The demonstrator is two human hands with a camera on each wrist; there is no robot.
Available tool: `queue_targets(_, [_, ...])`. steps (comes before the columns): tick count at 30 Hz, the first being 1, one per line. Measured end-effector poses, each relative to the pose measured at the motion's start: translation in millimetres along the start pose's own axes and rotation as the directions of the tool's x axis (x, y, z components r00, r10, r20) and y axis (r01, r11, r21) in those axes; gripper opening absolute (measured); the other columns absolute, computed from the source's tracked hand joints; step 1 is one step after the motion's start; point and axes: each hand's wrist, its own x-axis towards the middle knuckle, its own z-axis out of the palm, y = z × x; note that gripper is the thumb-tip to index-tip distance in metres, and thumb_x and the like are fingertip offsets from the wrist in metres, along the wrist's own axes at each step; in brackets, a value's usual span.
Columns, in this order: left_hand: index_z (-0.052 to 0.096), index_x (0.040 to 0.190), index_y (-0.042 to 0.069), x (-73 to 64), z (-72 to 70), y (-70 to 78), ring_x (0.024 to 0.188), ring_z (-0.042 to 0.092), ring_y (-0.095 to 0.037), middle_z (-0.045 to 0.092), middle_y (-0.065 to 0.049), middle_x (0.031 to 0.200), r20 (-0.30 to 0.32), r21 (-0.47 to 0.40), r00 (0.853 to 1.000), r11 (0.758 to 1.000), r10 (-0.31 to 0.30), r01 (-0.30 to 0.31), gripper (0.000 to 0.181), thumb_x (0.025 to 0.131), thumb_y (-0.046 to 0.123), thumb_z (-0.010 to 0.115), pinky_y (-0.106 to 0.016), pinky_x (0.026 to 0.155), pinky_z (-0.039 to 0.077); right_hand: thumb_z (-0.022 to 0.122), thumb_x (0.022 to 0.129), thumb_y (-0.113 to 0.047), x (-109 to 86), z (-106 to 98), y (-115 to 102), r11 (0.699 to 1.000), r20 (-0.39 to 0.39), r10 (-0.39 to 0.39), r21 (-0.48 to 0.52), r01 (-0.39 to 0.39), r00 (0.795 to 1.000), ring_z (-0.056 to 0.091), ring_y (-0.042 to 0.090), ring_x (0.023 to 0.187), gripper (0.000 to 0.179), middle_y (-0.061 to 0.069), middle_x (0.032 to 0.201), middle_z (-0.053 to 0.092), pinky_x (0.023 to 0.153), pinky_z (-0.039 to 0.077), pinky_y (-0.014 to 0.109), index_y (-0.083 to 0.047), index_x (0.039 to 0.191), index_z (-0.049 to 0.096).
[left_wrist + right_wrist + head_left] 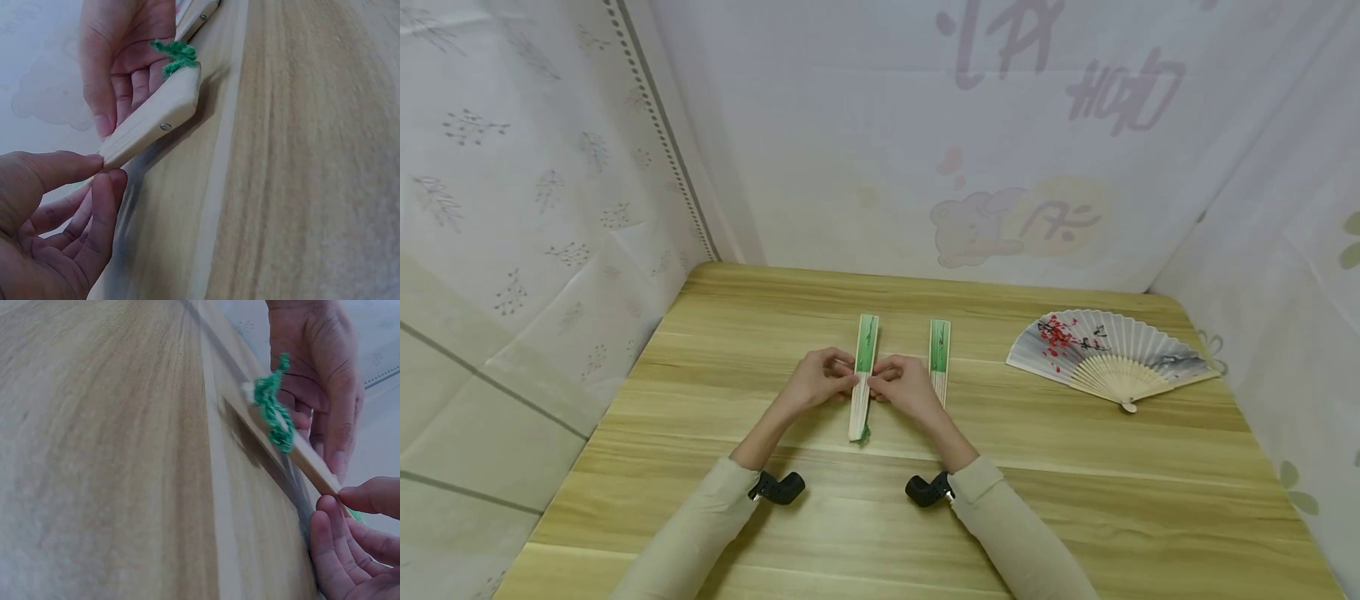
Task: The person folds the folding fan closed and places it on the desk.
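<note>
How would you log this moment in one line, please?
left grip: pinches folded fan; right grip: pinches it too; second folded fan: on table; spread fan: farther right

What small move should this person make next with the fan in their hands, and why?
Probably the left hand and right hand should ease the held fan slightly open: it is folded, they grip it from opposite sides, and the spread fan nearby shows such a fan opened.

folded fan (859,408) of smooth matt pale wood, shiny metal rivet (165,127), fuzzy green yarn cord (181,52), smooth wood-grained worktop (850,533), matt black plastic-looking wrist mounts (784,489), creased cloth backdrop (850,125)
</note>
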Motion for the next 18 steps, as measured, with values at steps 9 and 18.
queue_targets(9, [0.060,0.119,-0.011,-4.3,-2.1,0.4,0.080,0.070,-0.029,0.069,-0.018,0.095,0.008,0.036,1.000,0.999,-0.020,0.020,0.032,0.092,-0.001,0.073,-0.037,0.065,0.061,0.072,0.091,0.006,-0.1,2.4,-0.8,0.999,0.051,0.035,0.004,-0.035,0.998,0.072,0.025,0.071,0.015,0.016,0.084,0.072,0.065,0.061,0.033,0.012,0.103,0.066])
queue_targets(18, [0.062,0.117,-0.011,-7.5,-5.9,-3.5,0.071,0.068,-0.023,0.069,-0.015,0.090,-0.012,0.100,0.999,0.994,-0.043,0.044,0.030,0.092,0.000,0.074,-0.032,0.059,0.057,0.071,0.093,0.005,0.6,0.5,-3.3,0.996,0.126,0.080,0.034,-0.085,0.989,0.072,0.026,0.077,0.017,0.017,0.087,0.071,0.069,0.061,0.034,0.012,0.106,0.066])
